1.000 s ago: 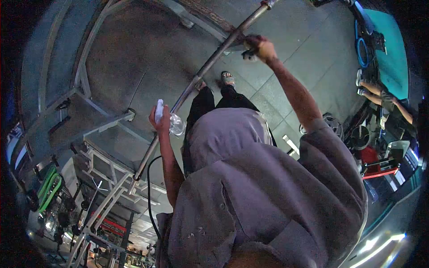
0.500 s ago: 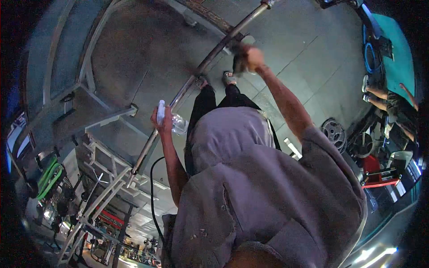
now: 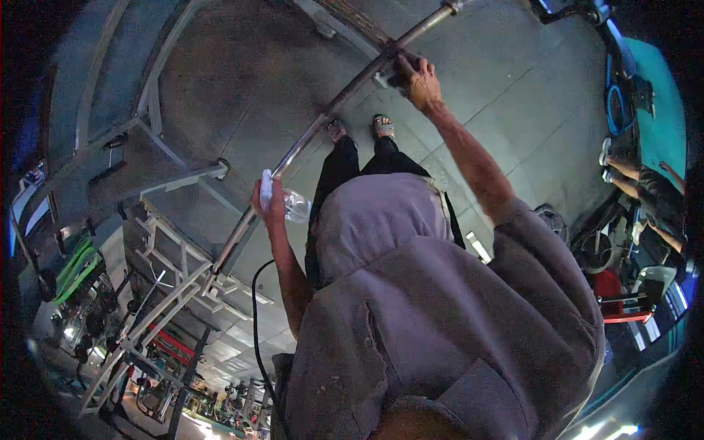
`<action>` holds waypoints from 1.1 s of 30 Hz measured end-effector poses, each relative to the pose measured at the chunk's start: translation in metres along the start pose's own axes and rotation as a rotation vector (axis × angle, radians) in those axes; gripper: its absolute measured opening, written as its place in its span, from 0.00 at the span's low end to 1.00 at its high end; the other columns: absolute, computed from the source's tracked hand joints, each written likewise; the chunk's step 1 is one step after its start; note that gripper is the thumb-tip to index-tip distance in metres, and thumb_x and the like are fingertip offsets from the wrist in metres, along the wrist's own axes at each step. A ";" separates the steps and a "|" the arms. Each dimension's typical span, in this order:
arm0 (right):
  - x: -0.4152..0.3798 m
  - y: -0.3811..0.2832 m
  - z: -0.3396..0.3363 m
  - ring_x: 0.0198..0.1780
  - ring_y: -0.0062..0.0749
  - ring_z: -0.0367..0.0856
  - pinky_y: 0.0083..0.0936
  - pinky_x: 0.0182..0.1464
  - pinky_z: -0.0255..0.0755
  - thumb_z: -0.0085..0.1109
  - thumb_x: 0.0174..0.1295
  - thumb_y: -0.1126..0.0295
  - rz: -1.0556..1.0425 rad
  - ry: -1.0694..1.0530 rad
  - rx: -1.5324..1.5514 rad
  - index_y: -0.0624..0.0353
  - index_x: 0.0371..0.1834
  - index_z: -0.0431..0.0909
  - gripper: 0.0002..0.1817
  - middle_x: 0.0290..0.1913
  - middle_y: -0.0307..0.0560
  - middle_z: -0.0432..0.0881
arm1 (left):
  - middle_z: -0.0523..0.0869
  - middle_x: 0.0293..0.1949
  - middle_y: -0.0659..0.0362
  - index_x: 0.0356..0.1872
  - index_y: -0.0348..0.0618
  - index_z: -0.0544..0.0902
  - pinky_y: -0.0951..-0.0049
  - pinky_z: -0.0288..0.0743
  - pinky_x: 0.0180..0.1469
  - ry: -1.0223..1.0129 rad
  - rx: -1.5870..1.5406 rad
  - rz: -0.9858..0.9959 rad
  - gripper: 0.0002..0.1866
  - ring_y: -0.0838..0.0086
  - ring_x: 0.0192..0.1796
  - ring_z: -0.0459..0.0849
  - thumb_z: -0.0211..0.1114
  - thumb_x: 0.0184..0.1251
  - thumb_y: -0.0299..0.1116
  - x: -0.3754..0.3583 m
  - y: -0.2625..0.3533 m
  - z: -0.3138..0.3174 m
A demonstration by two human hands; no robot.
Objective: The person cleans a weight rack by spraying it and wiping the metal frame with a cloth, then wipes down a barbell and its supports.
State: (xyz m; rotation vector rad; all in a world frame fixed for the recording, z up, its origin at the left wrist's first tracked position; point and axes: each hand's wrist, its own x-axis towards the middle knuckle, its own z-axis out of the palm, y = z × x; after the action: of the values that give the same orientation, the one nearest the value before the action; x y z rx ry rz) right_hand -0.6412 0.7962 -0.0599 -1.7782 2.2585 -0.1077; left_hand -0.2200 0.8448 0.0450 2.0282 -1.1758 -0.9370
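Note:
My left hand (image 3: 272, 204) is wrapped around the neck of a clear spray bottle (image 3: 297, 207) with a white trigger head, close beside a long metal bar (image 3: 302, 141). The bar runs diagonally across the view at a rack. Farther up, my right hand (image 3: 423, 88) presses a dark cloth (image 3: 402, 67) against or right next to the bar, near where a rusty beam (image 3: 359, 28) meets it. Its fingers partly hide the cloth, and the cloth's edges blur into the shadow.
Grey metal frames (image 3: 176, 192) stand to the left. At the right are a teal panel (image 3: 660, 110), a blue looped cord (image 3: 616, 106), another person (image 3: 656, 194) and a red-framed seat (image 3: 623, 312). Weight plates (image 3: 551, 218) lie near my right side. A black cable (image 3: 255, 315) hangs at my left.
My right hand has moved slightly up and right along the bar with the cloth, and its motion blur has lessened. My left hand still holds the spray bottle in nearly the same place.

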 end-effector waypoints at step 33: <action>-0.019 0.006 -0.005 0.61 0.53 0.64 0.40 0.60 0.66 0.65 0.43 0.66 -0.044 0.105 0.117 0.44 0.60 0.71 0.34 0.62 0.52 0.69 | 0.78 0.19 0.58 0.28 0.39 0.79 0.69 0.69 0.23 -0.050 0.030 0.114 0.13 0.72 0.20 0.77 0.68 0.54 0.39 0.010 -0.034 -0.026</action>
State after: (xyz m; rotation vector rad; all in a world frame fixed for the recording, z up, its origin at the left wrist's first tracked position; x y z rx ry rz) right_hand -0.6440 0.8156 -0.0532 -1.7995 2.2338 -0.3418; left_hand -0.1795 0.8540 0.0308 1.9486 -1.3249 -0.9240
